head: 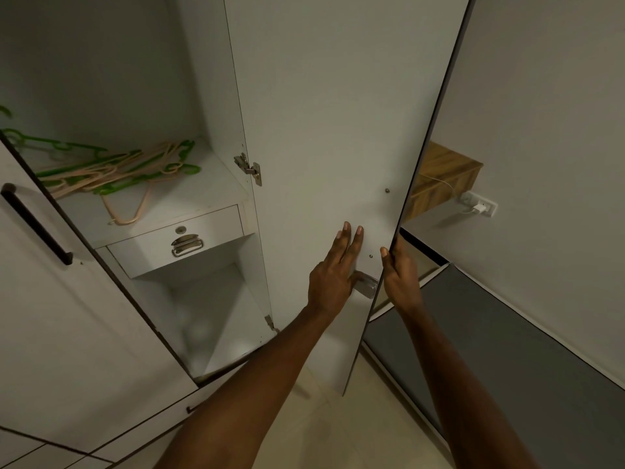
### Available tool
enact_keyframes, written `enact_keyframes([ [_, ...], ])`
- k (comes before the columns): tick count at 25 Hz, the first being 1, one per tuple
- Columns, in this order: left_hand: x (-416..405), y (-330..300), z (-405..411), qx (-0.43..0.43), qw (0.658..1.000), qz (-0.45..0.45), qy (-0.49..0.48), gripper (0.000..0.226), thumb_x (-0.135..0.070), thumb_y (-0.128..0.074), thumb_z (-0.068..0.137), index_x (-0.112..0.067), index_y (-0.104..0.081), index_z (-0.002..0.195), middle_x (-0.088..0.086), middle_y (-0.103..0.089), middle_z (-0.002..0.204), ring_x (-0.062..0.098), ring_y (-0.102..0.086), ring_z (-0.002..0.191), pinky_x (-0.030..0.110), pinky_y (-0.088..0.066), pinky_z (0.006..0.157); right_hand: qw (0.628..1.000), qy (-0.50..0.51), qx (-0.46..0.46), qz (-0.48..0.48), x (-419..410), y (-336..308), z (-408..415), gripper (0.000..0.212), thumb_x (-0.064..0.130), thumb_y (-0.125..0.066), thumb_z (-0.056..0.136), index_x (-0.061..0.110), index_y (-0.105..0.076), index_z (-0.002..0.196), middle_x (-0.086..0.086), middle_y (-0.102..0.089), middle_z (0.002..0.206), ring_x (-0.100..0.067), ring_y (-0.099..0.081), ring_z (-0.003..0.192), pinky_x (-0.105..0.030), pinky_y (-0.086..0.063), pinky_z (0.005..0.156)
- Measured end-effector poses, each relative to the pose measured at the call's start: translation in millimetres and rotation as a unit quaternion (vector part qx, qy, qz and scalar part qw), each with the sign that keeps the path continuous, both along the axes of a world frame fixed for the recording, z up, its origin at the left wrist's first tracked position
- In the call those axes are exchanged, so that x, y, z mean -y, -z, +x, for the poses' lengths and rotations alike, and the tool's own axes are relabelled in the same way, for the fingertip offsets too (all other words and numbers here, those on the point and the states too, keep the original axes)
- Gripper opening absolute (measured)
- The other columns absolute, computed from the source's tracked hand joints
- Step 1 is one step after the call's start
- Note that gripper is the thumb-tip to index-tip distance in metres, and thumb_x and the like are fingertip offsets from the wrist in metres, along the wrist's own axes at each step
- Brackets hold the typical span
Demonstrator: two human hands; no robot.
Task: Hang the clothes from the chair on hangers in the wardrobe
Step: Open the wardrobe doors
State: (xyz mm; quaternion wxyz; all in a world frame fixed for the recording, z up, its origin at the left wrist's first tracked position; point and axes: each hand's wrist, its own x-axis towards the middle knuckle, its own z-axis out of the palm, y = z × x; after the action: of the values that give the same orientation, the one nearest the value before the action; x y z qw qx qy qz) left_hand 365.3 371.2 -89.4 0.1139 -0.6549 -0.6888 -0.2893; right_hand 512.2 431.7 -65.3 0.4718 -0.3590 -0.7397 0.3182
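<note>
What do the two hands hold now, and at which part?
Right hand grips the wardrobe door at its free edge. Left hand holds nothing, fingers flat on the door's inner face.

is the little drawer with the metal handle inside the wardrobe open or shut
Shut. The small white drawer with the metal pull handle sits flush under the shelf holding the green and beige hangers; no gap shows.

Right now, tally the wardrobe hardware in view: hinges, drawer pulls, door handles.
Hinges: 2 (upper hinge, lower hinge)
Drawer pulls: 1 (drawer pull)
Door handles: 1 (black door handle)
Total: 4
</note>
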Motion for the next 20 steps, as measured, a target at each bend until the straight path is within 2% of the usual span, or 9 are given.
enact_keyframes([
  [2, 6, -5, -1, 0.007, 1.0, -0.007, 0.023, 0.111, -0.033, -0.081, 0.085, -0.023, -0.003, 0.164, 0.004, 0.001, 0.172, 0.018, -0.026, 0.153, 0.023, -0.059, 0.076, 1.0, 0.021, -0.007, -0.009, 7, 0, -2, 0.04, 0.022, -0.045, 0.108, 0.011, -0.048, 0.146, -0.003, -0.066, 0.129, -0.011, -0.063, 0.115, -0.025, -0.051, 0.096],
  [3, 11, -7, -2, 0.003, 0.999, -0.009, 0.031, 0.114, -0.031, -0.081, 0.084, -0.02, 0.0, 0.163, 0.008, 0.0, 0.171, 0.021, -0.026, 0.153, 0.026, -0.058, 0.085, 0.999, 0.044, -0.024, -0.015, 14, 3, -4, 0.039, 0.024, -0.047, 0.108, 0.011, -0.051, 0.145, -0.002, -0.066, 0.129, -0.012, -0.064, 0.114, -0.025, -0.052, 0.094],
  [5, 21, -10, -11, 0.002, 1.0, -0.006, 0.026, 0.112, -0.03, -0.078, 0.086, -0.013, 0.004, 0.162, 0.016, -0.007, 0.17, 0.027, -0.028, 0.152, 0.035, -0.045, 0.109, 0.99, 0.122, -0.057, -0.036, 37, 9, -9, 0.044, 0.033, -0.051, 0.107, 0.013, -0.05, 0.146, 0.001, -0.062, 0.136, -0.013, -0.062, 0.119, -0.025, -0.053, 0.095],
  [7, 39, -9, -32, 0.018, 1.0, -0.012, -0.006, 0.102, -0.029, -0.072, 0.088, -0.009, -0.004, 0.161, 0.017, -0.018, 0.167, 0.028, -0.028, 0.152, 0.042, -0.028, 0.119, 0.975, 0.204, -0.064, -0.057, 67, 22, -15, 0.047, 0.041, -0.051, 0.106, 0.016, -0.048, 0.146, -0.001, -0.059, 0.138, -0.016, -0.059, 0.121, -0.037, -0.054, 0.096],
  [9, 61, -5, -66, 0.027, 0.998, -0.012, -0.048, 0.09, -0.02, -0.069, 0.088, -0.01, -0.016, 0.161, 0.015, -0.032, 0.163, 0.027, -0.038, 0.148, 0.044, -0.027, 0.12, 0.966, 0.252, -0.045, -0.045, 94, 40, -25, 0.04, 0.038, -0.049, 0.107, 0.016, -0.051, 0.141, -0.003, -0.056, 0.13, -0.022, -0.059, 0.114, -0.048, -0.056, 0.089],
  [11, 88, -4, -107, 0.06, 0.995, -0.005, -0.086, 0.08, -0.013, -0.067, 0.088, -0.009, -0.029, 0.158, 0.015, -0.043, 0.157, 0.027, -0.05, 0.137, 0.041, -0.036, 0.113, 0.969, 0.246, 0.01, -0.013, 116, 55, -43, 0.04, 0.04, -0.045, 0.106, 0.015, -0.056, 0.135, -0.004, -0.054, 0.125, -0.026, -0.059, 0.107, -0.051, -0.056, 0.084],
  [13, 119, -6, -147, 0.083, 0.987, 0.007, -0.136, 0.073, -0.012, -0.069, 0.087, -0.007, -0.039, 0.153, 0.016, -0.051, 0.149, 0.03, -0.057, 0.129, 0.041, -0.044, 0.106, 0.976, 0.207, 0.06, 0.009, 133, 68, -70, 0.042, 0.042, -0.044, 0.106, 0.012, -0.06, 0.132, -0.006, -0.055, 0.127, -0.028, -0.06, 0.109, -0.051, -0.055, 0.087],
  [16, 167, -13, -215, 0.1, 0.972, 0.022, -0.213, 0.069, -0.015, -0.072, 0.085, -0.007, -0.045, 0.148, 0.015, -0.057, 0.142, 0.032, -0.062, 0.119, 0.043, -0.048, 0.101, 0.981, 0.167, 0.103, 0.01, 159, 68, -128, 0.04, 0.034, -0.051, 0.104, 0.01, -0.06, 0.134, -0.009, -0.059, 0.13, -0.027, -0.062, 0.114, -0.045, -0.055, 0.093],
  [20, 227, -36, -297, 0.111, 0.946, 0.087, -0.291, 0.065, -0.013, -0.072, 0.082, -0.009, -0.049, 0.143, 0.012, -0.058, 0.139, 0.032, -0.061, 0.12, 0.045, -0.052, 0.097, 0.985, 0.081, 0.128, 0.087, 181, 54, -217, 0.035, 0.025, -0.054, 0.104, 0.005, -0.062, 0.132, -0.014, -0.064, 0.127, -0.03, -0.061, 0.116, -0.04, -0.052, 0.096],
])
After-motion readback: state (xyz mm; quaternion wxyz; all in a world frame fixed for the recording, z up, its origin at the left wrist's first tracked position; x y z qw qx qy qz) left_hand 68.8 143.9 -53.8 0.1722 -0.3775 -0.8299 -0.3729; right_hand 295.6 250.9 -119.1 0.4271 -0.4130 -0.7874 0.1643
